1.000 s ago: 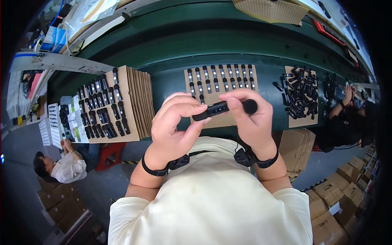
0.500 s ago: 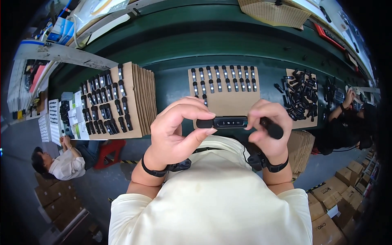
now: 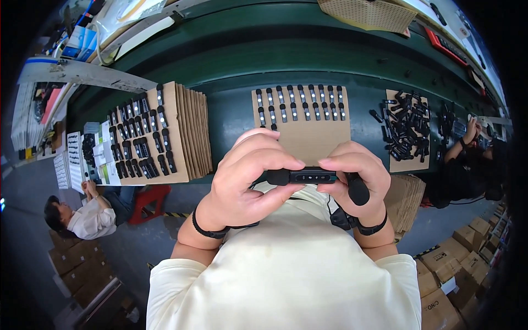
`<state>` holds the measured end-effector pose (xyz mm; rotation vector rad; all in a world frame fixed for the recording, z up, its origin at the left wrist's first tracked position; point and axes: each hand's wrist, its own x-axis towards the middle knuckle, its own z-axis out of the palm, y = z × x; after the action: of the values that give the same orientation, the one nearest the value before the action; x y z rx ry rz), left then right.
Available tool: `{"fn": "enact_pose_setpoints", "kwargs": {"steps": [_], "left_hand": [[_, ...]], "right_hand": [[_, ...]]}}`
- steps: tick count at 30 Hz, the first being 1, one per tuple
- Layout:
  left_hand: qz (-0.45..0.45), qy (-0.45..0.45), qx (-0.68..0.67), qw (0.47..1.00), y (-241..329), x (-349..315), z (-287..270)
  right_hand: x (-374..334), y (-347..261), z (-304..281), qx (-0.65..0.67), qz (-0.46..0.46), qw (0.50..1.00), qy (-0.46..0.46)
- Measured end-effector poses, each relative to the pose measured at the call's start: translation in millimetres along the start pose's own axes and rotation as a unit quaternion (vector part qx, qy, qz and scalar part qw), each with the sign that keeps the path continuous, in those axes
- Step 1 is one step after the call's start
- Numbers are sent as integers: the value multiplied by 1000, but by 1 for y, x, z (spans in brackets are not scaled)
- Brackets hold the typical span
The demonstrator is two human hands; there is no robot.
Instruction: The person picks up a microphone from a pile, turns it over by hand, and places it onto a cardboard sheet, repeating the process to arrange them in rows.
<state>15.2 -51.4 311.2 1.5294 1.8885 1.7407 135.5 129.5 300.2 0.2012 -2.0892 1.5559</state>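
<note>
In front of my chest, a small black clip-on microphone [image 3: 313,176] with a foam windscreen lies level between both hands. My left hand [image 3: 242,179] is closed round its foam end with thumb and fingers. At its other end, the thumb and index finger of my right hand [image 3: 366,168] pinch the body. A second microphone [image 3: 359,190] is tucked in the right hand's other fingers, foam end toward me, its body mostly hidden. Beyond my hands a cardboard sheet [image 3: 316,140] bears two neat rows of microphones [image 3: 301,99], plus one starting a third row, partly hidden by my left hand.
At left, a stack of cardboard sheets [image 3: 192,137] carries more microphones in rows. A heap of microphones [image 3: 406,124] covers a cardboard sheet at right. A person [image 3: 91,217] sits at far left, another [image 3: 473,159] works at far right. A perforated yellowish panel [image 3: 368,16] hangs over the far edge.
My right thumb and index finger have closed on the microphone's right end. Both hands and the microphone have shifted slightly right and nearer to me.
</note>
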Motion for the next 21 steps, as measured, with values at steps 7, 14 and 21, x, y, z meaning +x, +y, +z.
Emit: {"fn": "enact_pose_setpoints", "kwargs": {"steps": [7, 14, 21], "left_hand": [[13, 3, 15, 1000, -1, 2, 4], [-93, 24, -34, 995, 6, 1, 8], [-106, 44, -123, 986, -10, -7, 7]], "right_hand": [[0, 1, -2, 13, 17, 1000, 0], [-3, 3, -7, 10, 32, 999, -3], [-1, 7, -6, -15, -18, 1000, 2]]}}
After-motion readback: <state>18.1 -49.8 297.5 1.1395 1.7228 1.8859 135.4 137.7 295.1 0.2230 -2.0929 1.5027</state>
